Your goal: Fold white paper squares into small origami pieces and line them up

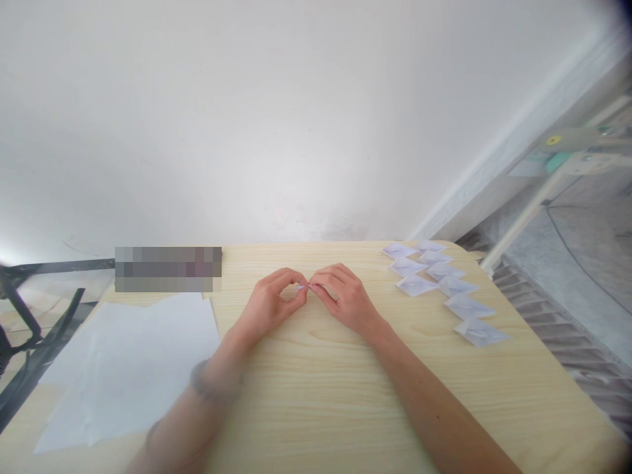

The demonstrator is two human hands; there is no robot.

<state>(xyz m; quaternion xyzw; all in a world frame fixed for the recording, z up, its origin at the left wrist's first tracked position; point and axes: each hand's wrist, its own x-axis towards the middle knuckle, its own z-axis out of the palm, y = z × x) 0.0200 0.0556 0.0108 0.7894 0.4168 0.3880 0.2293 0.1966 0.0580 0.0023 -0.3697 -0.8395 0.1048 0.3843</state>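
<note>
Between my two hands, above the middle of the wooden table [316, 408], is a small piece of folded paper [301, 287], mostly hidden by fingers. My left hand [273, 299] pinches it from the left with thumb and forefinger. From the right, the thumb and fingertips of my right hand [344, 296] close on its other end, and the fingertips of both hands nearly meet. Off to the right lie several folded white paper shapes with pointed ends, in two rows; the nearest paper shape [481, 332] is at the front of the right row.
Overlapping white paper sheets [133, 368] cover the table's left side. Behind them a blurred-out rectangle [168, 270] hides something. A white wall [296, 118] rises at the table's back edge. A dark metal frame [20, 303] stands left, a pale pole [523, 220] right.
</note>
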